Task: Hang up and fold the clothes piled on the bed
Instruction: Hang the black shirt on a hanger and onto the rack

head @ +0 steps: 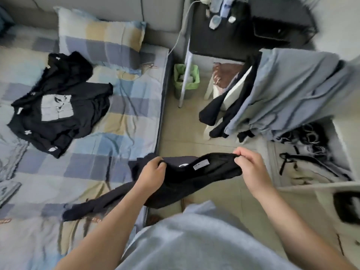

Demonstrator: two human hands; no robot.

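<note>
Both my hands hold a black garment [187,178] by its top edge, beside the bed. My left hand [153,174] grips its left end and my right hand [251,164] pinches its right end. A white label shows inside the stretched opening. The rest of the garment trails down and left onto the checked bedspread [81,168]. A pile of black clothes [58,112], one with a grey printed panel, lies further up the bed near the pillow [101,36].
A grey-blue garment and dark clothes [288,94] hang at the right over a white chair. A green waste bin [186,78] stands by a black bedside table [220,30]. A white open box [311,158] with black hangers sits at the right on the tiled floor.
</note>
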